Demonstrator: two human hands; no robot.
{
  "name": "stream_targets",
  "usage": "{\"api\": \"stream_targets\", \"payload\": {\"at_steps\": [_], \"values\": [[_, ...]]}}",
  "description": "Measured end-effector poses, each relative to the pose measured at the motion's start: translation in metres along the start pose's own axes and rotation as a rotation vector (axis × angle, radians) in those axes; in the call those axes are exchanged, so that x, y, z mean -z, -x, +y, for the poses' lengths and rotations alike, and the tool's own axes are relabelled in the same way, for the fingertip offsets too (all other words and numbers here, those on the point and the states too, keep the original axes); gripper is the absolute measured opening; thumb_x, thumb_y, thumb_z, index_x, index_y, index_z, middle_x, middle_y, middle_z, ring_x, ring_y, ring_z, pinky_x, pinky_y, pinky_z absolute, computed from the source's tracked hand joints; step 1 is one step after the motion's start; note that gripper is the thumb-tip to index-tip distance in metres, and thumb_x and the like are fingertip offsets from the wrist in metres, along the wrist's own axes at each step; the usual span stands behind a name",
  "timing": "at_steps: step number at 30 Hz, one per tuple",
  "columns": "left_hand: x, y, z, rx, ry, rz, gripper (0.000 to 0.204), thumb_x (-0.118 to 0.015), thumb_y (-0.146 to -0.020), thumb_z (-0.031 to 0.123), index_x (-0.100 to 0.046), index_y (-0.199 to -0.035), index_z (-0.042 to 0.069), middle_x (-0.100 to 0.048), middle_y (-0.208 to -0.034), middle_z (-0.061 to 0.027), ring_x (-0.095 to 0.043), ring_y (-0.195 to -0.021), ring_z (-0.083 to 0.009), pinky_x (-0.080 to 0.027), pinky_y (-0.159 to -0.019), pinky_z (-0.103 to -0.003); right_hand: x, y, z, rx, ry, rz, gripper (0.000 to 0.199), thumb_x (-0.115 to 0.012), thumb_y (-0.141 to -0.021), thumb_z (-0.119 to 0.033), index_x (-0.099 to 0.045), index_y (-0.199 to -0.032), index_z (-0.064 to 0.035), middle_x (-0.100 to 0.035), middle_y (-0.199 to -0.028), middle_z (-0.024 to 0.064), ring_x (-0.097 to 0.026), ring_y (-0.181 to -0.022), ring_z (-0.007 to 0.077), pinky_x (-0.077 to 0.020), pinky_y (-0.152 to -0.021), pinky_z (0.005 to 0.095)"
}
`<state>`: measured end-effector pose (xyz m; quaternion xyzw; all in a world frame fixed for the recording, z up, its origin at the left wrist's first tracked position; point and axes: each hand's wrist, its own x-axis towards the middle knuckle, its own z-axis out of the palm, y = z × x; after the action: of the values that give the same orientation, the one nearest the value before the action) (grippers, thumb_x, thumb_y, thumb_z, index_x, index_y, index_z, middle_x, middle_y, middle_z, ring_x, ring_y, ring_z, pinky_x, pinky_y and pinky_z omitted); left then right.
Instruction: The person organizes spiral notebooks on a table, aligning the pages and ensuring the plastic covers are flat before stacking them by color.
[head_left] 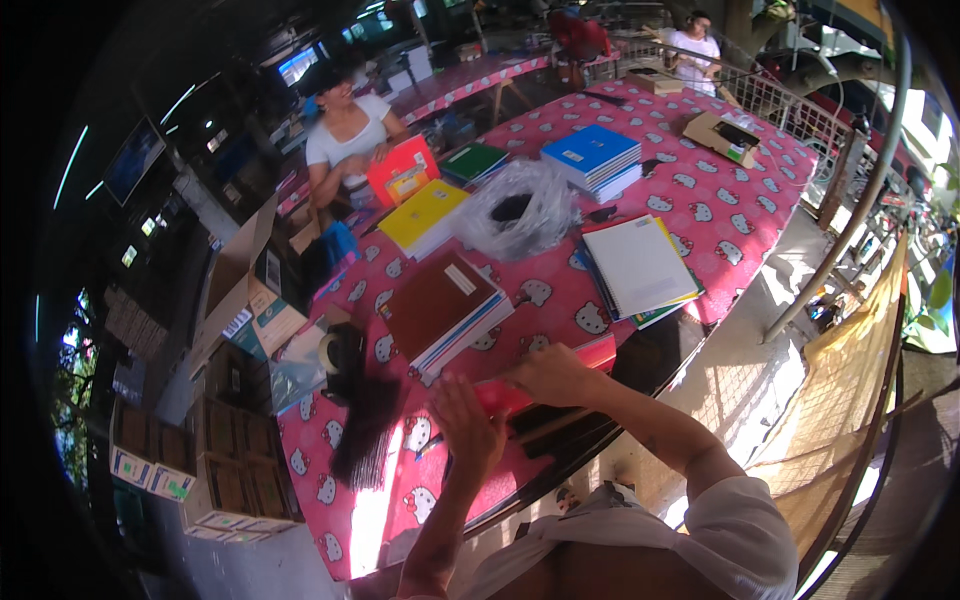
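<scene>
A red notebook (597, 352) lies at the near edge of the pink patterned table. My right hand (550, 377) is closed on its upper side, knuckles up, fingertips partly hidden. At the notebook's left end my left hand (467, 428) touches it, fingers stretched out and pointing away from me. Just beyond the hands is a stack of notebooks (440, 305) with a brown cover on top. A pile with a white spiral notebook (637, 265) sits to the right. Left of my left hand lies a bundle of thin black strips (368, 435), beside a tape dispenser (343, 360).
Blue notebooks (592, 150), a yellow notebook (422, 215) and a clear plastic bag (515, 210) stand farther back. A co-worker (350, 140) across the table holds a red-orange notebook (402, 170). Cardboard boxes (240, 470) are stacked at the left; another person (695, 55) is far right.
</scene>
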<state>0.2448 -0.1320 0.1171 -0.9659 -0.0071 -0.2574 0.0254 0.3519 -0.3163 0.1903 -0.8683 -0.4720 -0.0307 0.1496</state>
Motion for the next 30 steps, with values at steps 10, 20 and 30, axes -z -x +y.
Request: {"api": "stream_targets", "payload": {"at_steps": [10,20,30], "values": [[-0.025,0.063,0.014,-0.134,0.168,-0.094,0.082,-0.046,-0.099,0.054,-0.031,-0.15,-0.009,-0.031,-0.156,-0.0302,-0.024,-0.149,-0.0431,-0.016,-0.115,-0.067,-0.002,0.006,0.002,0.03,-0.093,0.169,0.022,-0.062,-0.094,-0.026,-0.071,-0.113,-0.0203,-0.072,-0.082,0.0114,-0.07,-0.074,0.0332,-0.0557,-0.064,0.0463],[0.005,-0.01,0.013,-0.098,0.117,0.094,0.083,-0.051,-0.096,0.053,-0.032,-0.149,-0.008,-0.03,-0.156,-0.0302,-0.028,-0.147,-0.0437,-0.022,-0.115,-0.062,0.002,0.016,0.01,0.206,-0.015,0.39,0.027,-0.063,-0.09,-0.023,-0.068,-0.116,-0.0208,-0.07,-0.078,0.0127,-0.071,-0.074,0.0333,-0.0558,-0.062,0.0468],[0.004,-0.037,0.014,-0.016,0.024,0.091,0.088,-0.045,-0.095,0.063,-0.036,-0.148,-0.008,-0.032,-0.155,-0.0314,-0.027,-0.147,-0.0451,-0.02,-0.115,-0.064,0.02,0.012,0.026,0.157,-0.141,0.04,0.031,-0.065,-0.089,-0.024,-0.068,-0.119,-0.0215,-0.071,-0.082,0.0138,-0.071,-0.078,0.0343,-0.0559,-0.066,0.0486]]}}
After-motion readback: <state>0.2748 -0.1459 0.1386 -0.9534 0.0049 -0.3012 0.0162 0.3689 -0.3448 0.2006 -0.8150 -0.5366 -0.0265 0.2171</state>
